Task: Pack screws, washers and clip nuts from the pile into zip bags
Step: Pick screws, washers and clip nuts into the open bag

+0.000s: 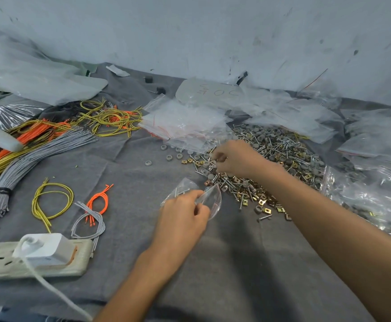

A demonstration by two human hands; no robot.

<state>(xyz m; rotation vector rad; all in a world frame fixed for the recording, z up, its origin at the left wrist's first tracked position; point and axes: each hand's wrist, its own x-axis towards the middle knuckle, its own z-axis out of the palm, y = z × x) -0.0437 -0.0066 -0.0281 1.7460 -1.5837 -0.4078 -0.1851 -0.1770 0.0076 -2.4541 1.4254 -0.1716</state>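
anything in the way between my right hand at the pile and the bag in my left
Nothing visible. The right hand is at the left edge of the pile; the left hand holds the zip bag open close by. Only flat loose screws lie between.

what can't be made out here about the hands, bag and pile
1. Head view: whether the right hand holds anything from the pile; its curled fingers hide that.
2. Head view: the count of pieces in the zip bag; the left hand covers part.
3. Head view: the writing on the plastic sheet; blurred.
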